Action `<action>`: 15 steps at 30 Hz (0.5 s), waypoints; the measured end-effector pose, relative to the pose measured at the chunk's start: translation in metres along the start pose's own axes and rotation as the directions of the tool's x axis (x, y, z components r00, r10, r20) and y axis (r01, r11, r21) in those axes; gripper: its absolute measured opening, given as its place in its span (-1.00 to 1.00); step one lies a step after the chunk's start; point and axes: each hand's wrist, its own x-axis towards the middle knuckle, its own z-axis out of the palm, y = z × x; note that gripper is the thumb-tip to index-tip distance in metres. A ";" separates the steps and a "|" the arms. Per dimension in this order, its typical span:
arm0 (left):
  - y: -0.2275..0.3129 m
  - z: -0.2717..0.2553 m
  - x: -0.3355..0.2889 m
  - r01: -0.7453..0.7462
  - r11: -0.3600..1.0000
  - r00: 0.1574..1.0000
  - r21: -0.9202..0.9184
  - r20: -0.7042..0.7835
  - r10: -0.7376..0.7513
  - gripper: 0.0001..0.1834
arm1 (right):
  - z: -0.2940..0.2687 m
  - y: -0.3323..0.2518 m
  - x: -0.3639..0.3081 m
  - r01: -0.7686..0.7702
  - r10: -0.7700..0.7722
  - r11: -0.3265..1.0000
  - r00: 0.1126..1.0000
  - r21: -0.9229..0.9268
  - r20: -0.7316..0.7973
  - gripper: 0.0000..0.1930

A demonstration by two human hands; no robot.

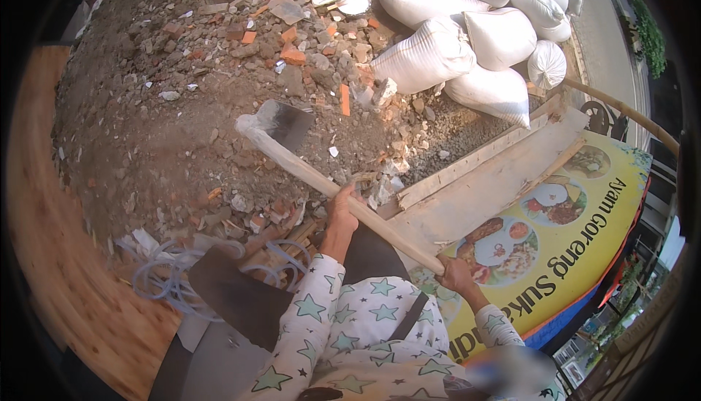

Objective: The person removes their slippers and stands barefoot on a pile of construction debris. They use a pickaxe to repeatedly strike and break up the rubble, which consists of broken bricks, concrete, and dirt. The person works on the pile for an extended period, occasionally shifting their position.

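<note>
Both hands clamp the hoe (292, 149): left hand (342, 207) mid-shaft, right hand (454, 271) at the butt. The blade hovers over rubble (219, 72) at eleven o'clock; looks head-heavy, stiff.

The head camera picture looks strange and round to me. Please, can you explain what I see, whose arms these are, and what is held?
The camera sits on a person's head and looks down; its wide lens bends the edges. The two arms in star-patterned sleeves are that person's own. The left hand and right hand both grip the long wooden handle of a hoe, whose metal blade is over broken bricks and rubble. White filled sacks lie behind, wooden planks and a yellow banner at right, and pale hoses at lower left.
</note>
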 end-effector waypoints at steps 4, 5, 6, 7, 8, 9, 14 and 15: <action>0.085 0.006 -0.012 -0.224 0.973 0.974 -0.053 0.006 0.225 -0.73 | 0.007 -0.030 0.083 0.158 -0.159 0.987 0.986 -0.016 -0.055 -0.73; 0.110 0.013 -0.016 -0.312 0.949 0.950 -0.045 -0.029 0.311 -0.74 | 0.010 -0.044 0.104 0.195 -0.194 0.981 0.977 0.001 -0.087 -0.73; 0.133 0.024 -0.022 -0.392 0.920 0.919 -0.032 -0.062 0.389 -0.75 | 0.012 -0.060 0.124 0.227 -0.223 0.974 0.967 0.017 -0.120 -0.73; 0.157 0.033 -0.033 -0.448 0.894 0.894 -0.026 -0.030 0.447 -0.75 | 0.008 -0.082 0.140 0.236 -0.229 0.970 0.966 0.051 -0.122 -0.73; 0.179 0.037 -0.040 -0.507 0.862 0.862 -0.025 -0.003 0.507 -0.75 | 0.000 -0.107 0.151 0.251 -0.240 0.964 0.963 0.084 -0.121 -0.72; 0.201 0.035 -0.037 -0.584 0.811 0.811 -0.011 0.003 0.585 -0.74 | -0.010 -0.131 0.160 0.302 -0.286 0.948 0.947 0.104 -0.146 -0.72; 0.192 0.043 0.011 -0.637 0.745 0.760 0.197 -0.006 0.650 -0.66 | -0.020 -0.176 0.183 0.307 -0.270 0.926 0.945 0.218 -0.184 -0.68; 0.172 0.041 0.030 -0.600 0.756 0.778 0.262 -0.026 0.627 -0.65 | -0.006 -0.164 0.190 0.258 -0.228 0.944 0.961 0.205 -0.159 -0.68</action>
